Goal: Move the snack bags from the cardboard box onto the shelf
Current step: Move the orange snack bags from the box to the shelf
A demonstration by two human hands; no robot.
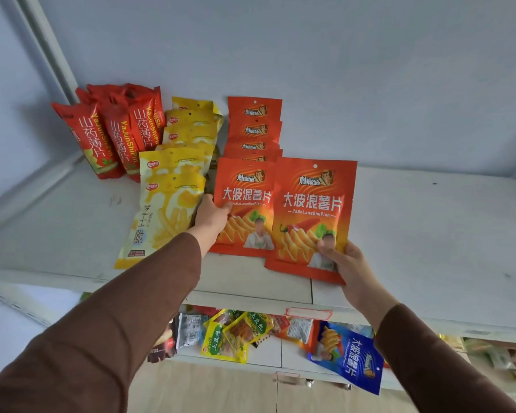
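On the white top shelf, seen from the head camera, a row of orange snack bags stands in a file running back toward the wall. The left hand grips the front bag of that row at its left edge, thumb across the face. Just to its right, the right hand pinches a second orange bag by its lower right corner, holding it upright, slightly overlapping the first bag. Both arms wear brown sleeves. Left of the orange row stand yellow bags, and further left red bags. On the shelf below lie mixed packets, among them a blue bag and a green-and-yellow one.
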